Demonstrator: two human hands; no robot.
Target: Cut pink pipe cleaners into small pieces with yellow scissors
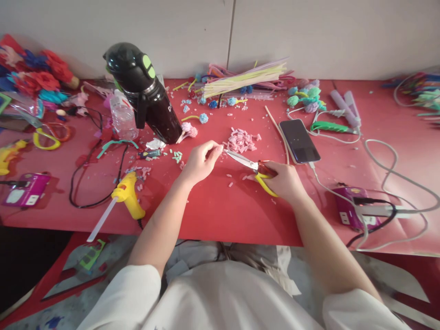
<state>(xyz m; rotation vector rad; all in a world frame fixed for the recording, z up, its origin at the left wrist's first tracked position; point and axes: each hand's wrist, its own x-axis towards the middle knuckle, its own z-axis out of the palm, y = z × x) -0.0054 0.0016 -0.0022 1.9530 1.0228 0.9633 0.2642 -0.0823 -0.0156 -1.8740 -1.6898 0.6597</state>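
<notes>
The left hand [202, 160] pinches thumb and forefinger together, and anything between their tips is too small to tell; the right hand [287, 179] grips the handles of a pair of scissors [242, 160], whose blade tips reach just beside the left fingertips. Just beyond both, on the red table [223, 215], lies a loose pile of pink pieces [242, 141], with a few strays nearer the right hand. Beyond the right hand lie a phone [299, 141] and, along its left edge, a pale stem [275, 123]; a white cable [323, 182] runs from the phone past the right forearm to the area of a purple box [345, 208]. A yellow glue gun [129, 195] sits left of the left forearm. Farther out, past the pile, a bundle of yellow stems [245, 81] rests near the wall. Of the containers, a black flask [154, 105] stands beyond the left hand, lid on, its contents hidden; a clear bottle [123, 121] is left of it, its contents unclear.
</notes>
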